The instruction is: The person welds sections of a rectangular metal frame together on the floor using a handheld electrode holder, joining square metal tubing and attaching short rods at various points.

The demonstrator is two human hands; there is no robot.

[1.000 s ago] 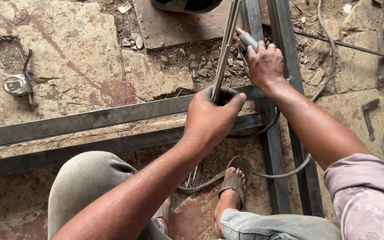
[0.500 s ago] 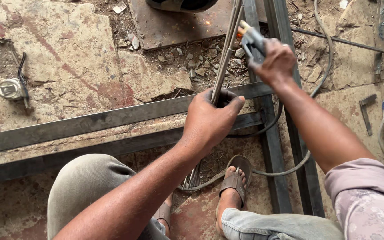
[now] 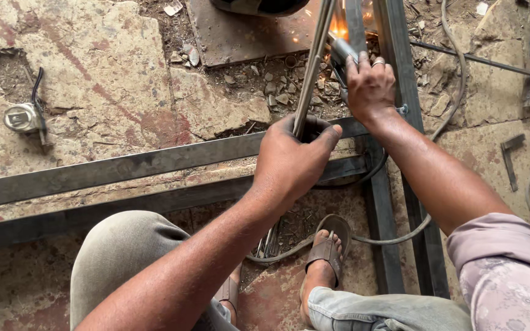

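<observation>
The thin metal rod (image 3: 311, 67) stands steeply tilted near the top middle of the view, its lower end wrapped in the left hand (image 3: 294, 160), its upper end running up to a burst of orange sparks (image 3: 338, 26) at the top edge; the left hand is curled tight around the rod in a fist, thumb laid across the top, resting just above the long flat steel bar (image 3: 124, 165) that crosses the ground from left to right; the right hand (image 3: 370, 86) sits just beside the rod, higher up, its fingers folded down over a welding holder (image 3: 338, 52) whose tip points into the sparks; a ring shows on one finger; the holder's cable (image 3: 394, 236) loops down past the upright steel frame bars (image 3: 394, 184) and round a sandalled foot (image 3: 326, 248); a second flat bar (image 3: 93, 214) lies parallel below the first; the ground is cracked stone slabs (image 3: 105, 79) with rubble in the gaps; a small metal tool (image 3: 23, 116) lies well apart on the far left; a thin loose rod (image 3: 480, 58) lies at the upper right
</observation>
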